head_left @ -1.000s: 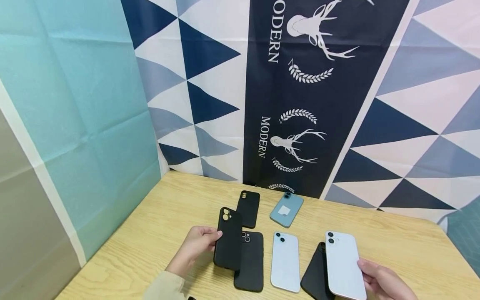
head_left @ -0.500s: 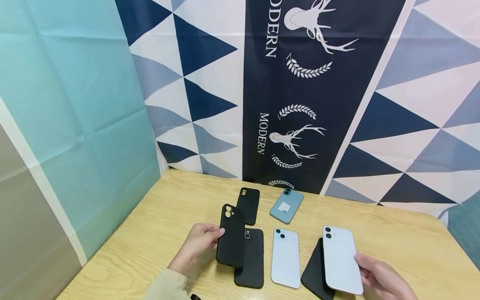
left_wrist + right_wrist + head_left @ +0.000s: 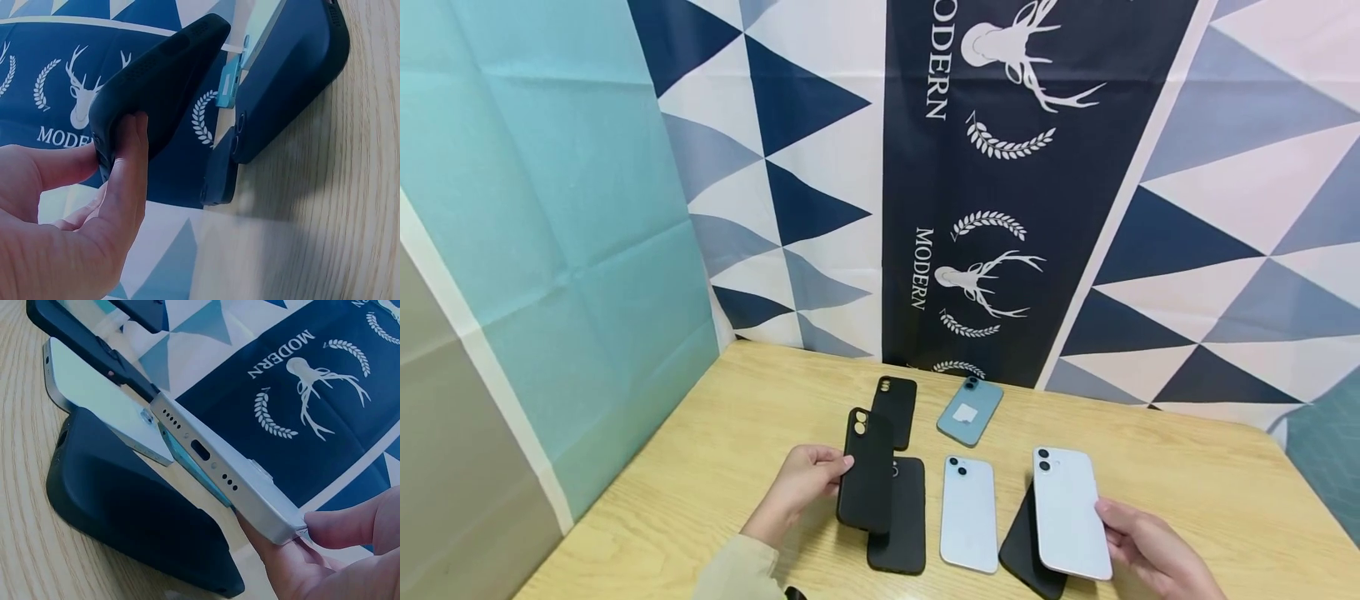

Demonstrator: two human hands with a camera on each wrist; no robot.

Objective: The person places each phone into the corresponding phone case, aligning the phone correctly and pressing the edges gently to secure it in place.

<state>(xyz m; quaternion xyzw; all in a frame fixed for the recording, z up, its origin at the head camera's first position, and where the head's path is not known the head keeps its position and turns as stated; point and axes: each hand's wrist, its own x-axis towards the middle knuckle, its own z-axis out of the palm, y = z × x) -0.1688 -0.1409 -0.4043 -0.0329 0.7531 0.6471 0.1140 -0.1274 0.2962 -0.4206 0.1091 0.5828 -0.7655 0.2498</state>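
My left hand [image 3: 808,481] pinches a black phone case [image 3: 867,475] by its left edge, raised and tilted above the table. The case's camera cutout shows at its top, and it partly covers two other black pieces behind and below it. In the left wrist view, the thumb and fingers grip the long side of the case. My right hand [image 3: 1150,540] holds a white phone [image 3: 1070,512] by its right edge, back side up. That phone is raised over a black phone case [image 3: 1024,546] on the table. In the right wrist view, its charging port end faces the camera.
Between the hands a white phone [image 3: 967,512] lies on the wooden table [image 3: 760,400]. A black-cased phone [image 3: 904,533] lies left of it. Farther back are another black case [image 3: 901,404] and a blue phone [image 3: 970,414] with a white sticker. Patterned cloth [image 3: 820,208] hangs behind.
My right hand has shifted slightly left and away from me with the white phone. The black case in my left hand has moved a little to the right.
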